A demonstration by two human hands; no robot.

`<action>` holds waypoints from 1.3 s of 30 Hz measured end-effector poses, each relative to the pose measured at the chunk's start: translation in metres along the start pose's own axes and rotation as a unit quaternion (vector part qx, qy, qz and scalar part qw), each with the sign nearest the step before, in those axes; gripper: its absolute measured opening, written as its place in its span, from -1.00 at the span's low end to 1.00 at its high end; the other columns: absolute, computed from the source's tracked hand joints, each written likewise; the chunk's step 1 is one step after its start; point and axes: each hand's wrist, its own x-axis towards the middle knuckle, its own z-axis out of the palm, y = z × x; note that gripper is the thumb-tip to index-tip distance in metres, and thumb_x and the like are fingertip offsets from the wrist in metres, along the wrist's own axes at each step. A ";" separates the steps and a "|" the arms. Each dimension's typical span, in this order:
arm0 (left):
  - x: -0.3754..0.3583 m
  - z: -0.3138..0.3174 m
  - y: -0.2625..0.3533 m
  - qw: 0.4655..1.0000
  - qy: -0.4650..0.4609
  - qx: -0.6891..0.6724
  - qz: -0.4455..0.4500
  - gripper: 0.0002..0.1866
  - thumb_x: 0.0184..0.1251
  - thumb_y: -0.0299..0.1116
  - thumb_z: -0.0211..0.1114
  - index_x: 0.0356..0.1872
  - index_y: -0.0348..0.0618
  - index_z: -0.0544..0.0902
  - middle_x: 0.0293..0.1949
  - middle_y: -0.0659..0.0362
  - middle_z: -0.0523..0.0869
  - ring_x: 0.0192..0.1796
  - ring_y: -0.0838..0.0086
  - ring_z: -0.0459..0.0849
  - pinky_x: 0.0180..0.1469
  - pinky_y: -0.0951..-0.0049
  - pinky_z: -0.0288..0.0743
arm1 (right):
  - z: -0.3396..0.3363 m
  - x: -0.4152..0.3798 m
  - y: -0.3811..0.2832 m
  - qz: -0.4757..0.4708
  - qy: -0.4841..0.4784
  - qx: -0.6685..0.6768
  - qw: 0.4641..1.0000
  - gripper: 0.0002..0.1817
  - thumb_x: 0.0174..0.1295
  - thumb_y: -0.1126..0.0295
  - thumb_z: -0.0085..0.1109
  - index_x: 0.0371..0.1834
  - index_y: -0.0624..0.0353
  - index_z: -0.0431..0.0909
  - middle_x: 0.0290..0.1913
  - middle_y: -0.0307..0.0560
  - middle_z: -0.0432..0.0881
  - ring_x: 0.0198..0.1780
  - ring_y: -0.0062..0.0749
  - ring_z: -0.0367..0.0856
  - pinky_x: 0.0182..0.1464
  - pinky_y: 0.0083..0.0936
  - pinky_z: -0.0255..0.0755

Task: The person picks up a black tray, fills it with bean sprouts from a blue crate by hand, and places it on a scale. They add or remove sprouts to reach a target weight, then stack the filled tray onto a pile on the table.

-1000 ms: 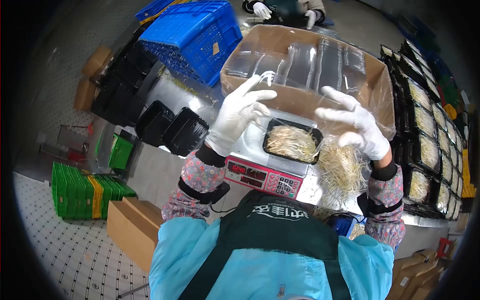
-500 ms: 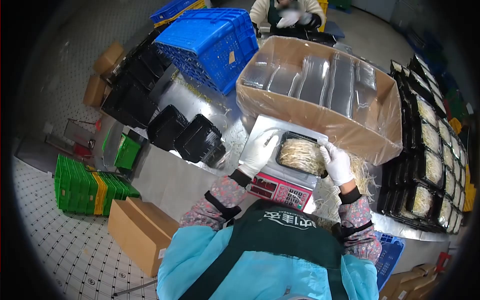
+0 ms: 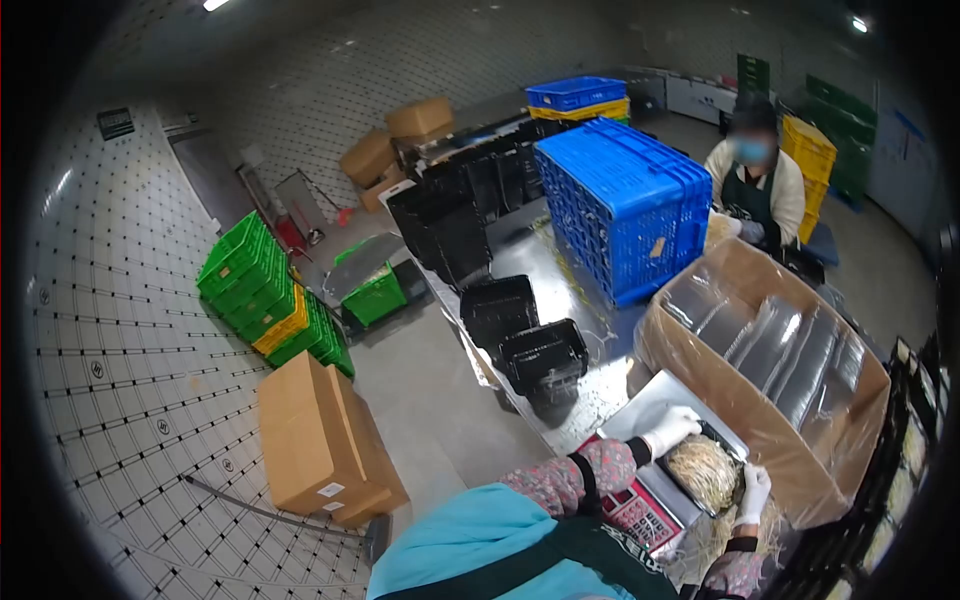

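A black plastic tray heaped with pale bean sprouts sits on the steel plate of a weighing scale. My left hand, in a white glove, has its fingers closed at the tray's far left corner. On the opposite side my right hand, also gloved, pinches the tray's right edge. The scale's red keypad panel faces me, partly covered by my left sleeve. Loose sprouts lie beside the scale, near my right wrist.
A lined cardboard box of clear plastic lids stands behind the scale. Empty black trays are stacked to the left, near a blue crate. Filled trays pile up at right. A masked co-worker stands across the table.
My view has swung left and up. My left hand, earlier open beside the tray, now closes at its corner. My right hand stays at the right edge.
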 end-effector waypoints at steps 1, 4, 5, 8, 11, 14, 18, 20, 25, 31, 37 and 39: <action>-0.001 0.005 -0.003 0.999 0.023 -0.022 0.007 -0.90 0.09 -0.44 0.36 -0.40 -0.24 0.69 -0.37 0.16 0.72 -0.23 0.45 0.65 -0.09 0.40 0.52 | 0.003 -0.004 -0.003 0.025 0.000 0.044 0.999 -0.75 0.31 0.46 0.24 -0.54 0.06 0.47 -0.48 -0.44 0.50 -0.43 -0.75 0.33 -0.35 -0.66 0.22; 0.000 0.003 -0.008 1.000 0.008 0.025 0.010 -0.87 0.27 -0.39 0.38 -0.33 -0.25 0.69 -0.33 0.25 0.70 -0.23 0.56 0.61 -0.10 0.47 0.50 | 0.001 0.002 0.008 -0.013 0.022 0.022 0.999 -0.70 0.40 0.40 0.20 -0.54 0.04 0.43 -0.52 -0.46 0.43 -0.48 -0.76 0.25 -0.38 -0.70 0.16; -0.004 0.000 0.000 0.999 -0.022 0.039 -0.006 -0.81 0.31 -0.31 0.39 -0.29 -0.26 0.69 -0.30 0.25 0.71 -0.22 0.58 0.61 -0.10 0.49 0.50 | -0.002 0.000 0.015 -0.025 0.031 0.006 0.999 -0.70 0.43 0.36 0.17 -0.53 0.05 0.44 -0.53 -0.46 0.42 -0.50 -0.75 0.23 -0.42 -0.71 0.12; -0.019 -0.013 0.000 0.993 -0.020 0.088 0.077 -0.73 0.32 -0.22 0.41 -0.20 -0.25 0.69 -0.25 0.23 0.73 -0.20 0.65 0.62 -0.14 0.51 0.50 | -0.010 -0.034 -0.019 0.065 0.018 0.053 0.996 -0.79 0.46 0.25 0.12 -0.33 0.05 0.41 -0.55 -0.39 0.40 -0.56 -0.70 0.36 -0.52 -0.71 0.29; -0.076 -0.039 0.049 0.977 -0.099 0.021 -0.187 -0.32 0.22 -0.02 0.49 0.20 -0.25 0.45 -0.02 0.14 0.60 -0.17 0.56 0.62 -0.33 0.53 0.56 | 0.010 -0.102 -0.073 0.178 -0.071 0.084 0.978 -0.79 0.37 0.32 0.20 -0.23 0.08 0.34 -0.52 -0.30 0.37 -0.56 -0.59 0.50 -0.52 -0.60 0.52; -0.093 -0.037 0.025 0.956 -0.132 -0.167 -0.203 -0.61 0.31 -0.28 0.42 0.01 -0.24 0.48 -0.10 0.12 0.57 -0.13 0.47 0.69 -0.13 0.42 0.69 | 0.021 -0.124 -0.070 0.172 -0.092 0.012 0.981 -0.79 0.37 0.28 0.18 -0.12 0.12 0.40 -0.35 -0.13 0.44 -0.39 -0.43 0.54 -0.32 -0.45 0.50; -0.098 -0.026 0.014 0.960 -0.089 -0.237 -0.122 -0.81 0.28 -0.47 0.36 -0.18 -0.20 0.53 -0.23 0.18 0.59 -0.17 0.45 0.70 -0.19 0.36 0.72 | 0.028 -0.114 -0.060 0.080 0.046 -0.079 0.993 -0.69 0.37 0.22 0.16 0.03 0.18 0.49 -0.14 0.08 0.53 -0.16 -0.23 0.59 -0.06 -0.25 0.48; -0.095 -0.022 0.025 0.964 -0.088 -0.229 -0.101 -0.81 0.26 -0.50 0.36 -0.18 -0.19 0.52 -0.25 0.18 0.59 -0.22 0.46 0.70 -0.23 0.39 0.72 | 0.024 -0.110 -0.063 0.114 0.110 -0.162 0.974 -0.62 0.36 0.19 0.15 0.10 0.21 0.54 -0.03 0.19 0.58 -0.05 -0.13 0.62 0.08 -0.15 0.46; -0.095 -0.023 0.081 0.977 -0.114 -0.168 -0.058 -0.72 0.20 -0.59 0.37 -0.11 -0.23 0.49 -0.20 0.08 0.62 -0.30 0.33 0.76 -0.32 0.36 0.74 | 0.013 -0.151 -0.093 -0.014 -0.017 0.036 0.999 -0.74 0.27 0.46 0.28 -0.20 0.12 0.32 -0.45 -0.27 0.38 -0.48 -0.57 0.51 -0.43 -0.62 0.51; -0.103 0.023 0.121 0.967 -0.249 0.020 -0.047 -0.74 0.11 -0.54 0.45 -0.17 -0.28 0.62 -0.21 0.21 0.62 -0.14 0.55 0.56 -0.06 0.52 0.49 | -0.013 -0.177 -0.155 -0.122 -0.023 -0.217 0.968 -0.68 0.20 0.27 0.43 -0.11 0.18 0.55 -0.30 -0.27 0.49 -0.20 -0.54 0.41 -0.12 -0.50 0.35; -0.093 0.073 0.118 0.920 -0.357 -0.148 -0.064 -0.39 0.38 -0.50 0.28 0.40 -0.39 0.27 0.17 -0.02 0.55 0.12 0.28 0.64 0.13 0.36 0.61 | -0.096 -0.235 -0.156 -0.100 0.353 0.009 0.930 -0.70 0.14 0.44 0.41 -0.12 0.15 0.52 -0.35 -0.42 0.47 -0.32 -0.77 0.41 -0.28 -0.73 0.35; -0.087 0.081 0.117 0.920 -0.363 -0.132 -0.072 -0.44 0.41 -0.47 0.25 0.37 -0.40 0.31 0.15 -0.03 0.57 0.10 0.29 0.65 0.13 0.35 0.61 | -0.138 -0.248 -0.157 -0.197 0.495 0.035 0.845 -0.71 0.15 0.47 0.38 -0.09 0.15 0.51 -0.31 -0.39 0.50 -0.31 -0.76 0.44 -0.24 -0.73 0.37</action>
